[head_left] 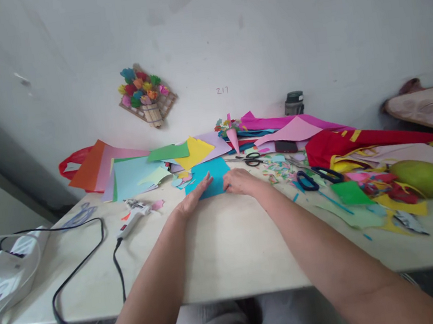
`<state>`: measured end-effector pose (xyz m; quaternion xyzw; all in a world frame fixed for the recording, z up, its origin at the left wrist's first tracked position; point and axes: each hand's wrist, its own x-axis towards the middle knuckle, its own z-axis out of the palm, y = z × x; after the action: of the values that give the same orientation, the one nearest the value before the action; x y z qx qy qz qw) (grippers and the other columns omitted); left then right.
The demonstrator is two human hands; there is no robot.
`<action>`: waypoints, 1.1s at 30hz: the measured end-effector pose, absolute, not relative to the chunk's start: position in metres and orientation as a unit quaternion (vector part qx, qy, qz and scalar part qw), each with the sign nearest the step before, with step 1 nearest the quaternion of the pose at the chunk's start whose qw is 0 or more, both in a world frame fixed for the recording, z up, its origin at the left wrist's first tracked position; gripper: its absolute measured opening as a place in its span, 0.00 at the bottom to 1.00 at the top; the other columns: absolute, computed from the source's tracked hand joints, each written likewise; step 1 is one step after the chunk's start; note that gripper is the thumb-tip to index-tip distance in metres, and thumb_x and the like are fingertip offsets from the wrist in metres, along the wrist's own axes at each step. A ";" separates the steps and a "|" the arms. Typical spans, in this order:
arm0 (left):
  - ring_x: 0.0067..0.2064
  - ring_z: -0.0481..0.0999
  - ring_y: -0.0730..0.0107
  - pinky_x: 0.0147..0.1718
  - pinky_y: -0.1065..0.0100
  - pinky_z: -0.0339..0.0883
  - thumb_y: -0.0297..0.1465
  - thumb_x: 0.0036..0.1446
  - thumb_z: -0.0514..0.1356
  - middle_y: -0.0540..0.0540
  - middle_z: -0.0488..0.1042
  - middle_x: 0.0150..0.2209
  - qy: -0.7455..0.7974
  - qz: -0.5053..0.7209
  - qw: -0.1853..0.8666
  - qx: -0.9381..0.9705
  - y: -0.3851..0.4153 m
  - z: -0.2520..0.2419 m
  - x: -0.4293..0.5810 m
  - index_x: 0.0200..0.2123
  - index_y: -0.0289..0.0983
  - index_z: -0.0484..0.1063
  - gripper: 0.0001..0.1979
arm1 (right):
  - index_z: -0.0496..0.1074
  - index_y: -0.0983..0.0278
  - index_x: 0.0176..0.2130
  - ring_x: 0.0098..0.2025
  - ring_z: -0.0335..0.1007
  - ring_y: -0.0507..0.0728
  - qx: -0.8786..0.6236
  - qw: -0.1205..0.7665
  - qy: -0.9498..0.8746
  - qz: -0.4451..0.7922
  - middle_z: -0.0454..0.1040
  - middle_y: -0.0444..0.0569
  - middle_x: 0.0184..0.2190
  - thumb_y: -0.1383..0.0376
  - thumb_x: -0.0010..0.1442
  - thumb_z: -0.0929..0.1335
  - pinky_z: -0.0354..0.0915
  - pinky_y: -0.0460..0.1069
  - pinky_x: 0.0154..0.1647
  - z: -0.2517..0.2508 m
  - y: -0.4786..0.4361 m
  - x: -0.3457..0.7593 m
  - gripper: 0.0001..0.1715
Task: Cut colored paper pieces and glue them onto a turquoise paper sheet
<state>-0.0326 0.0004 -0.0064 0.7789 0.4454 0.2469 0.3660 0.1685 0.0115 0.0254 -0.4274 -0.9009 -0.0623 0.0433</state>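
A blue sheet of paper (215, 175) lies on the table between my two hands. My left hand (196, 197) rests along its left side, fingers stretched out and pressing the paper flat. At the right edge, my right hand (239, 181) has its fingers curled together on the sheet; the fingertips are partly hidden. Just beyond the right hand are black-handled scissors (253, 159). To the left of my left forearm lies a white glue gun (134, 218) with a black cord.
Colored paper sheets (139, 174) pile up at the back left. Scraps (281, 171), blue-handled scissors (308, 180) and red material (356, 146) crowd the right. A power strip (14, 281) sits at the left edge; a dark bottle (294, 103) stands by the wall.
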 end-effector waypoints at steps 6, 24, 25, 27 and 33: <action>0.62 0.51 0.65 0.59 0.53 0.44 0.41 0.60 0.36 0.47 0.58 0.59 0.407 0.374 0.434 0.712 0.000 -0.007 -0.039 0.61 0.40 0.48 0.28 | 0.77 0.61 0.36 0.43 0.69 0.58 -0.427 0.005 -0.899 -0.092 0.76 0.52 0.38 0.69 0.55 0.62 0.59 0.47 0.39 0.029 0.007 0.160 0.15; 0.47 0.71 0.63 0.47 0.62 0.63 0.36 0.46 0.60 0.45 0.73 0.46 0.485 0.326 0.114 0.803 -0.004 -0.011 -0.024 0.27 0.40 0.73 0.06 | 0.76 0.62 0.35 0.45 0.66 0.58 -0.399 0.037 -0.909 -0.118 0.75 0.52 0.39 0.71 0.57 0.61 0.55 0.49 0.45 0.018 0.013 0.160 0.15; 0.47 0.71 0.63 0.47 0.62 0.64 0.36 0.47 0.59 0.46 0.74 0.45 0.485 0.321 0.108 0.807 -0.003 -0.012 -0.024 0.27 0.40 0.73 0.06 | 0.76 0.62 0.35 0.45 0.66 0.58 -0.399 0.040 -0.909 -0.117 0.75 0.52 0.39 0.71 0.56 0.61 0.55 0.49 0.45 0.017 0.014 0.161 0.16; 0.45 0.72 0.65 0.47 0.63 0.64 0.35 0.48 0.58 0.47 0.74 0.45 0.484 0.313 0.099 0.811 -0.001 -0.013 -0.024 0.27 0.40 0.73 0.06 | 0.76 0.61 0.35 0.44 0.66 0.58 -0.398 0.046 -0.909 -0.113 0.75 0.52 0.39 0.71 0.56 0.61 0.55 0.49 0.45 0.017 0.014 0.162 0.16; 0.46 0.72 0.67 0.47 0.65 0.64 0.33 0.51 0.56 0.47 0.75 0.44 0.459 0.276 0.064 0.842 0.002 -0.012 -0.023 0.28 0.40 0.73 0.06 | 0.76 0.60 0.35 0.44 0.67 0.57 -0.402 0.052 -0.908 -0.102 0.75 0.51 0.40 0.71 0.56 0.61 0.54 0.49 0.45 0.017 0.015 0.162 0.15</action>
<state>-0.0226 0.0020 -0.0122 0.8424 0.4585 0.2757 0.0643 0.1622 0.0148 0.0170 -0.4020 -0.9084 -0.1024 0.0525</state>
